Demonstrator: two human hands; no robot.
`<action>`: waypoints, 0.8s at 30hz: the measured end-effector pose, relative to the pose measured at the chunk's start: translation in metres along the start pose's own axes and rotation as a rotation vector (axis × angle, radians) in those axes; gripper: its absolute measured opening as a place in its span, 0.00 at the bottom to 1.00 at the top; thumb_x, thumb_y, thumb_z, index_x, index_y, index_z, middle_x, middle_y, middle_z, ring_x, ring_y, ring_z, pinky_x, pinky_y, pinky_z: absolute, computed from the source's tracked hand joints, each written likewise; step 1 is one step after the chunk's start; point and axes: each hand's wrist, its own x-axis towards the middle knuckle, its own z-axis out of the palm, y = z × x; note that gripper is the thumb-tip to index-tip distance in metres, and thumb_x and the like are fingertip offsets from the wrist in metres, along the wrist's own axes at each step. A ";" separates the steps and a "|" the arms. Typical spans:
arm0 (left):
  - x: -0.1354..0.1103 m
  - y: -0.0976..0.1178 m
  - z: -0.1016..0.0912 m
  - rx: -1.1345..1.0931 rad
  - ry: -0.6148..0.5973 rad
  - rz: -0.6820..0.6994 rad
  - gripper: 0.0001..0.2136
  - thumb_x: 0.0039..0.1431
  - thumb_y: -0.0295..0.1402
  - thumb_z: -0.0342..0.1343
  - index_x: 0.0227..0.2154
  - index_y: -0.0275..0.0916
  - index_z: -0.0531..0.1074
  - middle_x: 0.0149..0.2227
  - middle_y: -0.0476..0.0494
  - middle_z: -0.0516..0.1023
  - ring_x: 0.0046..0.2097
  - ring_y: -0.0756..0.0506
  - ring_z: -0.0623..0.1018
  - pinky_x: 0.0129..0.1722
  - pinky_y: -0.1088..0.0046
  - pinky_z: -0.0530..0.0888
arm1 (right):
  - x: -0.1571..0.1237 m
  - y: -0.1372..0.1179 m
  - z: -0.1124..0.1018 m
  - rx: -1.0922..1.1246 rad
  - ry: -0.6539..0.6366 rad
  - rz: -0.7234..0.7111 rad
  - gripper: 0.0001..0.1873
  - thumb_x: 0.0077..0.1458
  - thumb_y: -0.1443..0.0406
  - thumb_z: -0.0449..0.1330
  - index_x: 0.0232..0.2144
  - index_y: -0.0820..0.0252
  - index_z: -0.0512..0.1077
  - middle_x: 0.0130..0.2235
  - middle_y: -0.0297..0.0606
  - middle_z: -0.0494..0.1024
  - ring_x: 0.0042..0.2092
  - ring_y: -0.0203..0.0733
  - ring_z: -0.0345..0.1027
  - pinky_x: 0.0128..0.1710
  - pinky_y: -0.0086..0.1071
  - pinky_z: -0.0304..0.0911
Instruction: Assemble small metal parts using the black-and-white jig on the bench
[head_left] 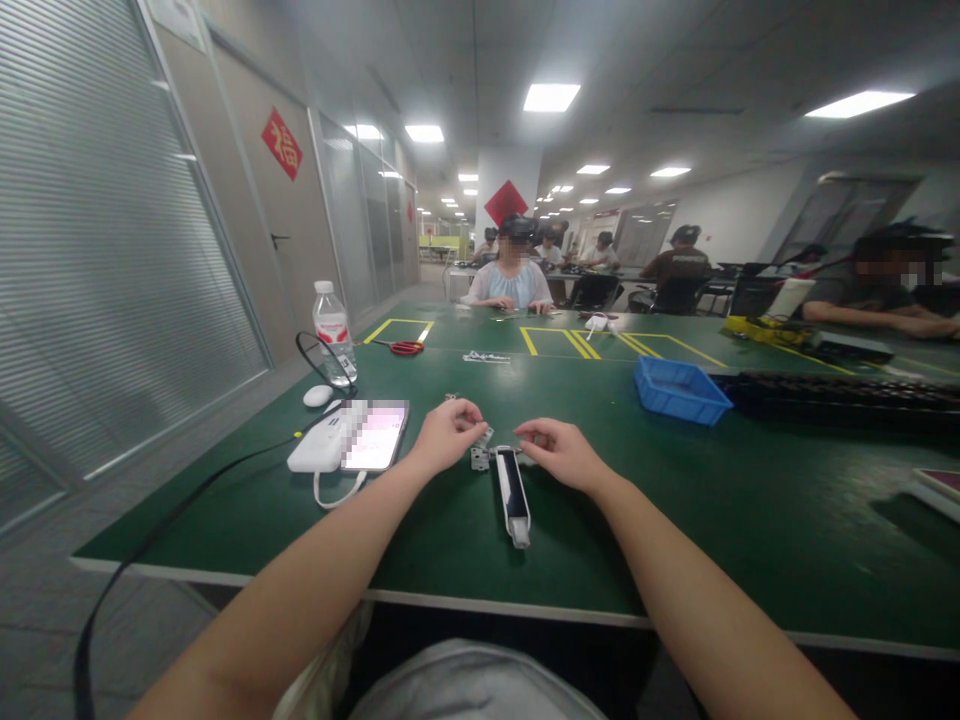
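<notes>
Half-curled left grip (451, 438) by metal parts (480, 460), right grip (559, 453) by white piece (517, 508); couldn't tell any hold. Needed light touch.

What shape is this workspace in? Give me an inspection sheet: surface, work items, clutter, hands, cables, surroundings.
Surface: green table with yellow tape markings.
Work items: white device with a dark strip, lying down; small metal pieces near its far end.
Clutter: blue tray to the right; bottle, power bank, phone and red-handled scissors to the left.
Hands: left hand at the metal pieces, right hand by the device's far end; fingers curled, grip unclear.
Cables: white cable looping by power bank and phone; black cord hanging off the left edge.
Surroundings: person seated opposite, others behind; door at left with red sign.
</notes>
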 end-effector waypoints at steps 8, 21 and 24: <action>-0.011 0.014 0.013 -0.287 -0.234 -0.021 0.10 0.51 0.33 0.58 0.35 0.34 0.67 0.25 0.48 0.73 0.29 0.51 0.76 0.27 0.78 0.70 | 0.000 -0.007 0.006 0.269 0.010 0.038 0.20 0.49 0.56 0.58 0.40 0.65 0.71 0.28 0.36 0.73 0.25 0.32 0.62 0.25 0.28 0.60; -0.006 0.010 0.009 -0.207 -0.252 0.193 0.09 0.53 0.25 0.51 0.38 0.35 0.68 0.38 0.43 0.72 0.39 0.49 0.75 0.42 0.69 0.72 | 0.007 -0.009 -0.001 0.739 0.121 0.233 0.18 0.35 0.61 0.66 0.32 0.63 0.71 0.21 0.29 0.69 0.20 0.27 0.55 0.20 0.26 0.51; -0.005 0.006 0.003 0.125 -0.152 0.294 0.09 0.51 0.25 0.52 0.36 0.36 0.71 0.39 0.44 0.72 0.38 0.49 0.73 0.42 0.70 0.71 | 0.007 -0.002 -0.006 0.706 0.120 0.253 0.18 0.35 0.62 0.66 0.31 0.63 0.70 0.21 0.28 0.69 0.20 0.27 0.55 0.20 0.25 0.50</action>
